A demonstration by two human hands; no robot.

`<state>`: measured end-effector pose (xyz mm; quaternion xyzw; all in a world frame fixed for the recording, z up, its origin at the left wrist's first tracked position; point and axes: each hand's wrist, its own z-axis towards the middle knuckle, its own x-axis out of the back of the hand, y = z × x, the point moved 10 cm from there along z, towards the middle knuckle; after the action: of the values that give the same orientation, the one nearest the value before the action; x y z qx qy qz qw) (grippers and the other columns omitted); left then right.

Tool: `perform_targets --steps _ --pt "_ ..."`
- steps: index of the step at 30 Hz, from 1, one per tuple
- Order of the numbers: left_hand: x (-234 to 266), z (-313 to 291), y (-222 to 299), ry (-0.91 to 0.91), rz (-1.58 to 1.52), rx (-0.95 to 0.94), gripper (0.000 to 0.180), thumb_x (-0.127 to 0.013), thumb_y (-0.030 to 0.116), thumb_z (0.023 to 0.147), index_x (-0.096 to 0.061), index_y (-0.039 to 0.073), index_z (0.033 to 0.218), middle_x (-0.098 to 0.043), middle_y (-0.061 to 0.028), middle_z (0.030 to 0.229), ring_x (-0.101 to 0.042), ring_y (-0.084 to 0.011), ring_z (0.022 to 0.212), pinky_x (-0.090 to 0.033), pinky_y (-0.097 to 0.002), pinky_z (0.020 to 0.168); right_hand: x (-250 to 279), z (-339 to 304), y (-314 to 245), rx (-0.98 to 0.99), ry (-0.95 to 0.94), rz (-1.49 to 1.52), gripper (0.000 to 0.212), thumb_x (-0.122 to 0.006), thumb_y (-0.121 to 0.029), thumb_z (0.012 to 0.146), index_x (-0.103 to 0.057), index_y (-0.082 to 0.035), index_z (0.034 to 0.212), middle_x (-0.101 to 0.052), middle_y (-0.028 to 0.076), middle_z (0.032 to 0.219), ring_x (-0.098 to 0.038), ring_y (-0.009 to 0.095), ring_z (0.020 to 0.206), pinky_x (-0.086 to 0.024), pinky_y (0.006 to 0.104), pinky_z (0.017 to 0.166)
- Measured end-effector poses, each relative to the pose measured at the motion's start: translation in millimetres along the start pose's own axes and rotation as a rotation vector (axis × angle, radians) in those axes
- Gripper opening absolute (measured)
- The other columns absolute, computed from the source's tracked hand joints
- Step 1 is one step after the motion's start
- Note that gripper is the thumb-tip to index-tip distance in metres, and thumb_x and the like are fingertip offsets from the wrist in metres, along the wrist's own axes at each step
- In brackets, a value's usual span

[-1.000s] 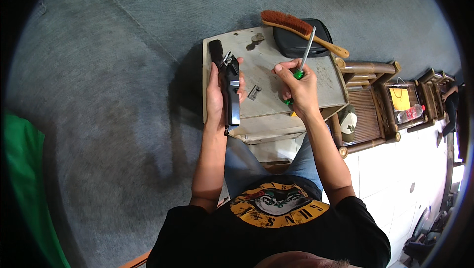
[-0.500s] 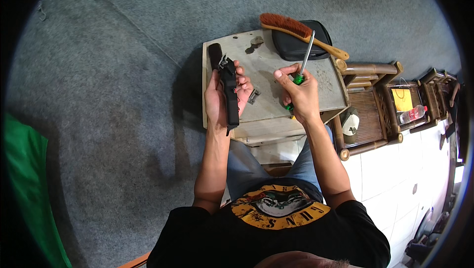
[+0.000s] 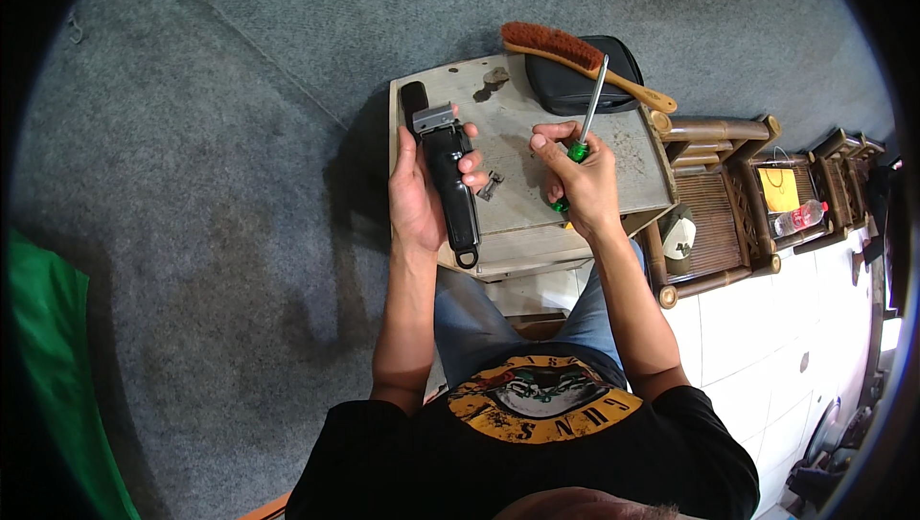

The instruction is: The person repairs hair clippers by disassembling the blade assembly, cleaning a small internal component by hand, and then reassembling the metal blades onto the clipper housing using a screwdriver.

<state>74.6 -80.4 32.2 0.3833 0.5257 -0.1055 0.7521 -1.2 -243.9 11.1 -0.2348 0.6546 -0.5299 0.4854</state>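
Clipper (image 3: 451, 184) — turned, left hand (image 3: 417, 202) around (blade (image 3: 434, 119) uncovered)

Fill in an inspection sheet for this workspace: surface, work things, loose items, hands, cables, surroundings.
Surface: pale tabletop, dark specks toward its right side.
Work things: black hair clipper, blade end away from the person; green-handled screwdriver.
Loose items: small metal part; brush lying across a black case; dark elongated object beyond the clipper, kind unclear.
Hands: left hand holds the clipper; right hand grips the screwdriver, tip away from the person.
Cables: nothing seen on the clipper.
Surroundings: bamboo chairs at right, cap on the nearest; green cloth at far left.
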Motion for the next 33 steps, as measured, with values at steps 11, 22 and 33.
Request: perform_targets --steps 11,22,33 --pt "1 -13 -12 -0.137 0.398 0.117 0.070 -0.043 0.056 0.110 -0.041 0.001 0.153 -0.061 -0.0131 0.119 -0.059 -0.0185 0.085 -0.051 -0.0347 0.070 -7 -3 -4 -0.022 -0.081 -0.029 0.025 -0.081 -0.015 0.094 -0.072 0.003 0.110 -0.066 0.000 0.075 -0.050 0.004 0.050 -0.038 0.0227 0.044" --pt "17 -26 -22 -0.136 0.420 0.185 0.061 -0.049 0.047 0.110 -0.048 0.000 0.148 -0.063 -0.0121 0.111 -0.062 -0.0187 0.089 -0.053 -0.0367 0.073 -50 -30 -18 -0.066 -0.355 -0.141 0.018 -0.078 -0.015 0.096 -0.076 0.001 0.104 -0.076 0.005 0.083 -0.069 0.005 0.065 -0.044 0.0199 0.045" --pt "25 -26 -22 -0.086 0.430 0.206 0.056 -0.047 0.046 0.111 -0.050 0.001 0.144 -0.062 -0.0093 0.115 -0.062 -0.0185 0.089 -0.053 -0.0365 0.072 -77 -23 -12 0.000 -0.416 -0.138 0.016 -0.075 -0.007 0.097 -0.074 0.006 0.105 -0.074 0.008 0.081 -0.070 0.011 0.067 -0.058 0.0262 0.060"
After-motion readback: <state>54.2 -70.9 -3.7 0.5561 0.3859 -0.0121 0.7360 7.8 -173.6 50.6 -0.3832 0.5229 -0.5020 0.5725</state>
